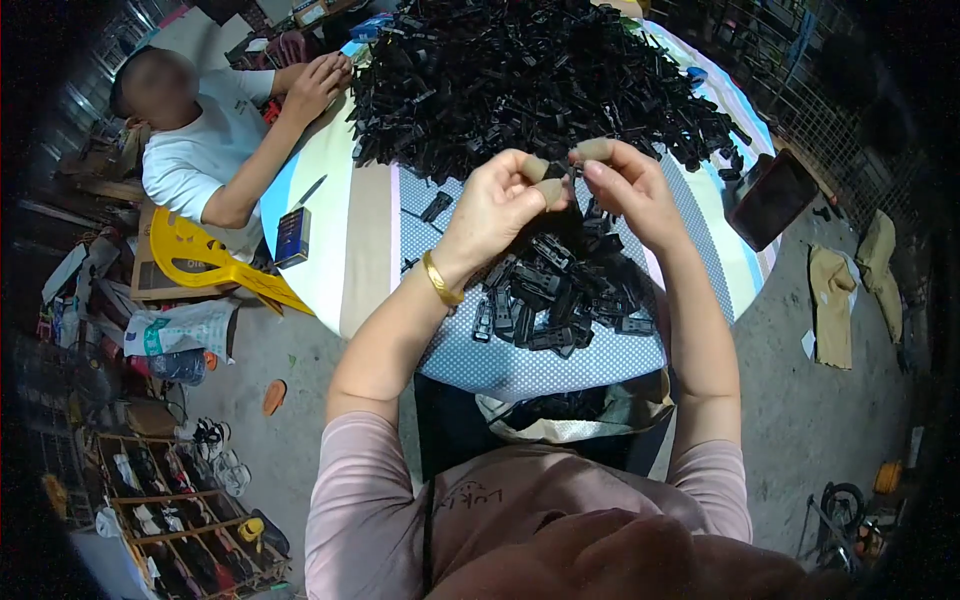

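Observation:
My left hand (493, 208), with a gold bracelet (440, 279) at its wrist, pinches a small black plastic part (560, 172) over the table. From the other side my right hand (637, 190) closes its thumb and finger on the same part. Tan finger covers (594, 150) sit on fingertips of both hands. The part's exact kind is too small to make out. Just beyond my hands rises a big heap of black plastic parts (500, 90). A smaller pile of black parts (540, 295) lies nearer me, below my hands.
The round table (370, 230) has a striped cloth. An open sack (570, 430) with black parts is at my lap. On the left are a small dark box (292, 238), a knife (312, 190) and a seated person (200, 140). A tablet-like screen (775, 200) stands at the right edge.

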Tool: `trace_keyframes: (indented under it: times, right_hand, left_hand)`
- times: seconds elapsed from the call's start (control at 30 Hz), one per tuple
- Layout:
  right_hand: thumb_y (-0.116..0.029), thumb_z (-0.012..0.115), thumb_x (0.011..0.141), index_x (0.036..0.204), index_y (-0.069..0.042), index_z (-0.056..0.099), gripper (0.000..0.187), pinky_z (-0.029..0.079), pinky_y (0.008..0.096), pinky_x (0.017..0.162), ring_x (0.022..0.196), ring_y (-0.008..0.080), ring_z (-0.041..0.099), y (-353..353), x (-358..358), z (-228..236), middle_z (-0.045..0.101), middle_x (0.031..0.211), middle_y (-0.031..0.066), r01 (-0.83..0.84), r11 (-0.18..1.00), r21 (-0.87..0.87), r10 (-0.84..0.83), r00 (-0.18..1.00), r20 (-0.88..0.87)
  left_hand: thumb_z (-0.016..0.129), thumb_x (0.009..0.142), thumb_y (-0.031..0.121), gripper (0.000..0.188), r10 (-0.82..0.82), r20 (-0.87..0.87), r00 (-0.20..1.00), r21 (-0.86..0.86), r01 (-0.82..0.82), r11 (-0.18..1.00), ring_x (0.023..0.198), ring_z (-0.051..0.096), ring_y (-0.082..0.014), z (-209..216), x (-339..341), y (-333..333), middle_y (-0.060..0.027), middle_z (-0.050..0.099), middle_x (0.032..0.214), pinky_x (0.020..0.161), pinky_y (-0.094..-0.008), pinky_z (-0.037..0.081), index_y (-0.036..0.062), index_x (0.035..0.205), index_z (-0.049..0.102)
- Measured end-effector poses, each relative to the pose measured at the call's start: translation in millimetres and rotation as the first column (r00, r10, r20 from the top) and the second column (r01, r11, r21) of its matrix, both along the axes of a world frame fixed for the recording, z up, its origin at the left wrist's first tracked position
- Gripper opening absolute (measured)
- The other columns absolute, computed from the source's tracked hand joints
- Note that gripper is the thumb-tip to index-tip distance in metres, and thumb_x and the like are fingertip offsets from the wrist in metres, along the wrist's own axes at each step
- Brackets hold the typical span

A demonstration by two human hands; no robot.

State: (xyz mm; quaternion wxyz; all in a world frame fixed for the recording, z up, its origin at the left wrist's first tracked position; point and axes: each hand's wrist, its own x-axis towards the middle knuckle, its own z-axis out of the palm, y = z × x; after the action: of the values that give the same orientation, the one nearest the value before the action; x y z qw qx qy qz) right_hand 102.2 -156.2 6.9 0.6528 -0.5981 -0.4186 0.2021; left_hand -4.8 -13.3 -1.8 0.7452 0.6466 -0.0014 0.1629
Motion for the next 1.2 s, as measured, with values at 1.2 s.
trace_keyframes:
  times: [1.2]
  right_hand:
    - [-0.018, 0.064, 0.068, 0.084, -0.004, 0.064, 0.021, 0.048, 0.0366, 0.064, 0.069, 0.0305, 0.061, 40, 31, -58, 0.062, 0.076, 0.0154, 0.455, 0.809, -0.374, -0.009, 0.644, 0.765]
  left_hand:
    - [0.071, 0.061, 0.016, 0.032, -0.302, -0.01, 0.953, 0.847, 0.169, 0.504, 0.088, 0.057, -0.023, 0, -7, -14, -0.0079, 0.061, 0.09, 0.08, -0.0323, 0.043, 0.0049, 0.089, 0.061]
